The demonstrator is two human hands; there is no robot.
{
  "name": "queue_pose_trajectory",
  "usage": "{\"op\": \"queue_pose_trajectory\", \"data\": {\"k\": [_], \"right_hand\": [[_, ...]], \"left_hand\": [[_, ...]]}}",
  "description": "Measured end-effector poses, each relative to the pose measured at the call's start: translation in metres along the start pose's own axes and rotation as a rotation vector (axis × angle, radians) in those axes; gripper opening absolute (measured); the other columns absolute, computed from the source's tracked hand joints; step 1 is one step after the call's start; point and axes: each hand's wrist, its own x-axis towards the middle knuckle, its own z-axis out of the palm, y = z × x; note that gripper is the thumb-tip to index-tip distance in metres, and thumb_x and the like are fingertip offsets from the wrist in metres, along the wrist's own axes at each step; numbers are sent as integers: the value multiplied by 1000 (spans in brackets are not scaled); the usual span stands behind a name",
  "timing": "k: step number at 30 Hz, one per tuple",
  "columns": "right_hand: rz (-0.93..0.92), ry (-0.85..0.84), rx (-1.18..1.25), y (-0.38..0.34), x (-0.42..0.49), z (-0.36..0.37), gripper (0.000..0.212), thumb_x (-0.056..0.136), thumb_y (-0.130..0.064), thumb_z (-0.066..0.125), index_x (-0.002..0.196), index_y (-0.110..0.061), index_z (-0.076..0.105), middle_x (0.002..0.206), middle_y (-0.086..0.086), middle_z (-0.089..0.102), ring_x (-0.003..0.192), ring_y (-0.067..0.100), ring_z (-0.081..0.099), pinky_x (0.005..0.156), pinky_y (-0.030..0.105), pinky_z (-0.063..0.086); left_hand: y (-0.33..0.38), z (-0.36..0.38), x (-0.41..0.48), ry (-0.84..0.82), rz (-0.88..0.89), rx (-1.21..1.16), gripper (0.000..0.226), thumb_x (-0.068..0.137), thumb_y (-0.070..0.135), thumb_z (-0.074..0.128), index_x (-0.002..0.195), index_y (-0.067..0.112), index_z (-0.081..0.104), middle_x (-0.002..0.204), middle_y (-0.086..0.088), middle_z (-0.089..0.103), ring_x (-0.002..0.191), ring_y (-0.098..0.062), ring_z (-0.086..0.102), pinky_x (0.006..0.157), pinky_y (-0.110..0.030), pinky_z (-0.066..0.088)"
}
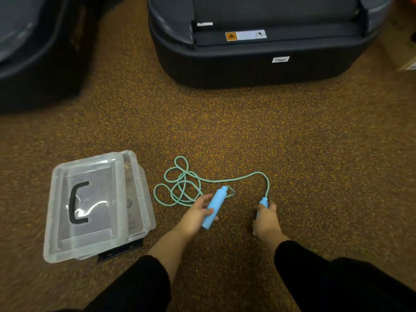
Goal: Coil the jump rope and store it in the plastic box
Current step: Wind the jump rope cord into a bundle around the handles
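Note:
A jump rope lies on the brown speckled floor, its teal cord (180, 183) in loose tangled loops. My left hand (198, 216) grips one light-blue handle (215, 207), which points up and away from me. My right hand (266, 219) is closed around the other light-blue handle (263, 202), mostly hidden by my fingers. The cord arcs from that handle back to the loops. A clear plastic box (96, 206) with a black carry handle sits to the left, its lid resting on top, slightly askew.
A large dark treadmill base (258, 52) stands across the floor ahead. Another dark machine (33, 52) fills the far left corner. A cardboard box (407, 61) shows at the right edge. Open floor lies between the machines and my hands.

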Motion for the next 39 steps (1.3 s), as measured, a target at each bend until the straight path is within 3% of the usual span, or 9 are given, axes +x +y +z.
{"op": "queue_pose_trajectory", "data": {"k": [5,10,13,16,19,20,25,33,39], "right_hand": [[-80,-171,-131,-14,-18,-20,69,85,-24,65,145,-18,32,158,21,-5,143,36,21,114,35,29],[-229,-61,173,-51,-43,-63,109,67,-32,83,151,-21,15,157,13,15,141,29,28,113,39,31],[-417,63,376,-82,-69,-95,92,66,-25,80,143,-5,33,135,12,48,128,23,45,103,33,38],[-571,73,507,-105,-99,-119,61,66,-13,66,121,8,51,85,-7,57,82,-3,58,76,20,46],[-617,15,579,-117,-133,-130,10,73,5,61,78,-4,60,62,-5,63,59,8,62,59,29,54],[-591,-6,608,-119,-142,-133,22,72,8,61,69,-13,55,53,-6,61,50,3,61,51,23,52],[-685,64,618,-116,-193,-145,17,82,-41,57,74,-26,55,73,-12,56,71,0,53,59,6,38],[-702,98,699,-91,-241,-149,16,95,-24,53,84,-24,64,81,-8,68,85,12,64,86,33,49],[-780,75,813,-83,-293,-164,23,98,-25,47,85,-16,64,65,-4,63,62,5,60,67,23,49]], "left_hand": [[53,13,-31,-214,16,-307,64,64,10,42,128,8,42,94,-12,56,49,-17,63,50,-23,47],[99,21,-65,-353,108,-226,71,62,14,37,131,5,45,71,-10,54,41,-18,49,44,-20,43],[124,29,-95,-354,157,-96,47,86,37,44,124,14,56,62,-3,54,35,-13,45,37,-16,36],[149,38,-128,-351,208,-1,45,96,52,28,114,29,62,59,-1,48,31,-9,40,35,-15,33],[170,42,-159,-380,282,0,46,97,45,29,130,23,50,62,-3,45,32,-9,39,37,-16,35],[176,43,-170,-388,293,-30,44,96,43,32,130,19,48,61,-4,47,32,-11,41,39,-17,36],[206,46,-219,-380,363,-184,38,91,41,43,118,15,52,59,-6,51,41,-20,48,46,-24,44],[225,71,-278,-314,531,-225,51,91,58,32,107,20,63,65,-2,60,52,-14,56,55,-23,50],[244,86,-323,-202,650,-116,43,93,50,40,108,19,67,87,-1,73,76,-13,70,66,-26,54]]}}
